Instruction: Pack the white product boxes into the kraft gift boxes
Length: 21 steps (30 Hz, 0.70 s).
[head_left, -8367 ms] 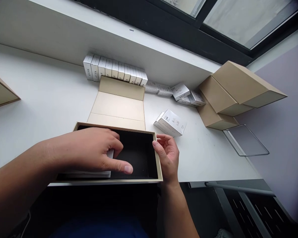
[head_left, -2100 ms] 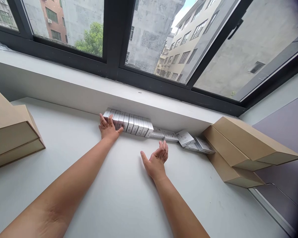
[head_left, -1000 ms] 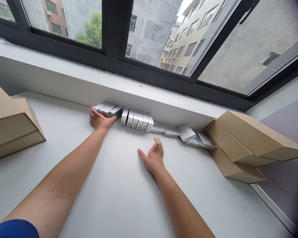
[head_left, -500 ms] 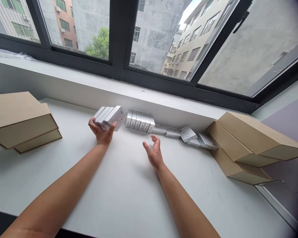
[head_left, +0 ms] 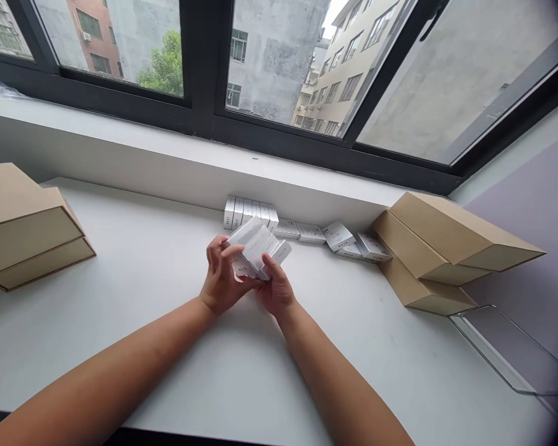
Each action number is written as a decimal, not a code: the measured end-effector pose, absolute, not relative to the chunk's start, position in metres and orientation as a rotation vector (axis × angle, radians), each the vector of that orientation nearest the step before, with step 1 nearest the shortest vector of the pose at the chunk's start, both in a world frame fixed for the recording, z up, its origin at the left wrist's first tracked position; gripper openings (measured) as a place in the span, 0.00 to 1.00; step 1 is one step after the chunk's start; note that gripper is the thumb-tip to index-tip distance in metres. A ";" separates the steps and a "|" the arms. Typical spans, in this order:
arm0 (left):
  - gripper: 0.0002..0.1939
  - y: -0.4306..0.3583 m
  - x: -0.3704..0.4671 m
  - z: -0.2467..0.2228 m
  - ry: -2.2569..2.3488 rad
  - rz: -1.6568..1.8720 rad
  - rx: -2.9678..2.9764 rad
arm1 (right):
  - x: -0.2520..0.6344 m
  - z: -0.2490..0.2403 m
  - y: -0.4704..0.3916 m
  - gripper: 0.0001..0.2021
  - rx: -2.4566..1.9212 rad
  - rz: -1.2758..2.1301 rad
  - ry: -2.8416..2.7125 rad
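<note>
Both hands grip a small stack of silver-white cartons (head_left: pixel 253 243) above the middle of the table. My left hand (head_left: pixel 223 272) has its fingers curled round the stack's left side. On the right side, my right hand (head_left: pixel 275 286) presses its thumb against the boxes, which sit unevenly, one sticking out to the right. Behind them a row of similar cartons (head_left: pixel 235 212) stands on edge along the wall, partly hidden by the held stack. More small boxes (head_left: pixel 311 233) lie flat to the right of that row, and a tilted one (head_left: pixel 338 236) rests on others.
Large tan boxes (head_left: pixel 460 238) are stacked on the right, by a wire frame (head_left: pixel 493 353). Two more tan boxes (head_left: pixel 28 238) sit at the left. The white table (head_left: pixel 204 371) meets a low wall below the window sill (head_left: pixel 167 139).
My left hand has brought the cartons rightward and nearer to me. My right hand, open and apart before, has closed on them. The camera view has shifted slightly.
</note>
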<state>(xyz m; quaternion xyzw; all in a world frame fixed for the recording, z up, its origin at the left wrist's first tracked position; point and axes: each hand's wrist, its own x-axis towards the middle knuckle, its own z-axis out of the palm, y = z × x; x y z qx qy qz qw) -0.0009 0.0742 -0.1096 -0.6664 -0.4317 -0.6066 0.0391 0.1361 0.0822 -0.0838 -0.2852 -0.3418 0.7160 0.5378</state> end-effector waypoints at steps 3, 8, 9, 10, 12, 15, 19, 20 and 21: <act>0.42 0.074 -0.003 -0.107 -1.214 -1.784 -2.120 | 0.135 -0.087 0.084 0.22 -0.663 1.798 -0.764; 0.41 0.075 -0.007 -0.103 -1.330 -1.906 -2.173 | 0.155 -0.081 0.094 0.20 -0.457 1.843 -0.857; 0.41 0.076 -0.008 -0.103 -1.375 -1.953 -2.198 | 0.161 -0.079 0.097 0.21 -0.411 1.851 -0.887; 0.40 0.077 -0.010 -0.102 -1.410 -1.995 -2.233 | 0.167 -0.078 0.099 0.22 -0.366 1.852 -0.914; 0.38 0.078 -0.011 -0.102 -1.452 -2.037 -2.313 | 0.177 -0.078 0.102 0.25 -0.308 1.858 -0.960; 0.34 0.078 -0.011 -0.104 -1.571 -1.983 -2.411 | 0.186 -0.081 0.106 0.26 -0.299 1.882 -0.977; 0.29 0.079 -0.014 -0.107 -1.883 -1.954 -2.431 | 0.191 -0.083 0.108 0.23 -0.337 1.881 -0.894; 0.28 0.080 -0.015 -0.107 -1.946 -1.994 -2.407 | 0.193 -0.083 0.109 0.22 -0.355 1.859 -0.872; 0.27 0.081 -0.016 -0.106 -2.004 -2.051 -2.372 | 0.195 -0.082 0.109 0.22 -0.379 1.826 -0.848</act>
